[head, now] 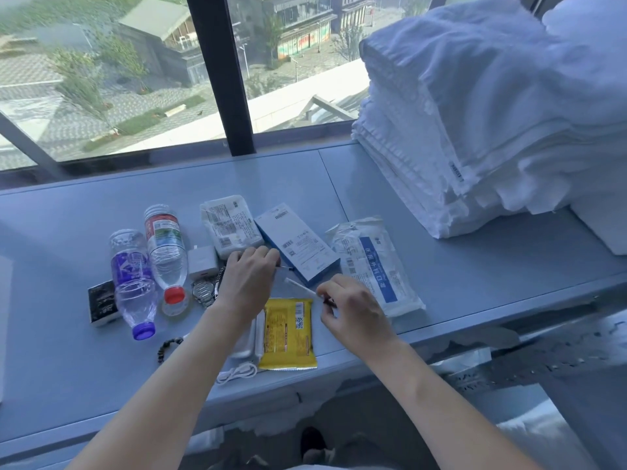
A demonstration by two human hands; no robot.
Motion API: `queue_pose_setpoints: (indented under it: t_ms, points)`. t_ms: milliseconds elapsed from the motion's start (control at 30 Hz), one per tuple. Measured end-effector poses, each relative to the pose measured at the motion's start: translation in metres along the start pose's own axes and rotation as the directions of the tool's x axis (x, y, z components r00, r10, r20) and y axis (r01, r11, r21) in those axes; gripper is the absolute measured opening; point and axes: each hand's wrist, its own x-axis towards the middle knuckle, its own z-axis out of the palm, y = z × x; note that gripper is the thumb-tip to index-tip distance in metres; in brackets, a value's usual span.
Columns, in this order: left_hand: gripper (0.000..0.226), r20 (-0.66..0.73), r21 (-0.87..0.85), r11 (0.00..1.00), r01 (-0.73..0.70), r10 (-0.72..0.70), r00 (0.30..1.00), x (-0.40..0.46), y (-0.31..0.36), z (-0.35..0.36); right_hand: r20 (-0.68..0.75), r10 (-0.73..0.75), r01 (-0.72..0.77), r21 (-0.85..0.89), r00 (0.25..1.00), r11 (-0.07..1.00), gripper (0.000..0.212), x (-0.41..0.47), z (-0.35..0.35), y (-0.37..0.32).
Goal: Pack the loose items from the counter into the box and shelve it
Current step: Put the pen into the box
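Observation:
Loose items lie on the blue-grey counter point(458, 266): a purple-label bottle point(134, 283), a red-cap bottle point(166, 249), a white charger point(202, 262), a metal watch point(204, 292), a black packet point(101, 301), a white tissue pack point(230, 225), a blue box point(297, 247), a mask pack point(373, 266), a yellow wipes pack point(288, 334), a white cable point(237, 371) and a bead bracelet point(168, 347). My left hand point(247, 279) and my right hand point(354, 315) each pinch one end of a small clear packet point(300, 286) just above the yellow pack.
A tall stack of folded white towels point(492, 123) fills the counter's right end. A window with a dark frame post point(220, 72) runs along the back. Something white point(5, 317) shows at the left edge. Below the front edge is floor with clutter.

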Motion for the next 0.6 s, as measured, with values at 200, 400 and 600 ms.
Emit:
queue_pose_setpoints:
  t_ms: [200, 400, 600]
  points:
    - [0.015, -0.096, -0.16, 0.983, -0.089, 0.075, 0.993, -0.01, 0.011, -0.033, -0.017, -0.105, 0.105, 0.009, 0.994, 0.994, 0.017, 0.008, 0.002, -0.005]
    - [0.013, 0.036, -0.345, 0.939, 0.001, 0.012, 0.999, -0.058, 0.012, -0.034, 0.015, -0.284, 0.281, 0.092, 0.959, 0.955, 0.013, 0.001, 0.022, -0.021]
    - [0.013, 0.073, -0.384, 0.923, 0.021, 0.008, 0.997, -0.082, 0.025, -0.022, -0.079, -0.293, 0.303, 0.207, 0.953, 0.93, 0.011, -0.013, 0.039, -0.025]
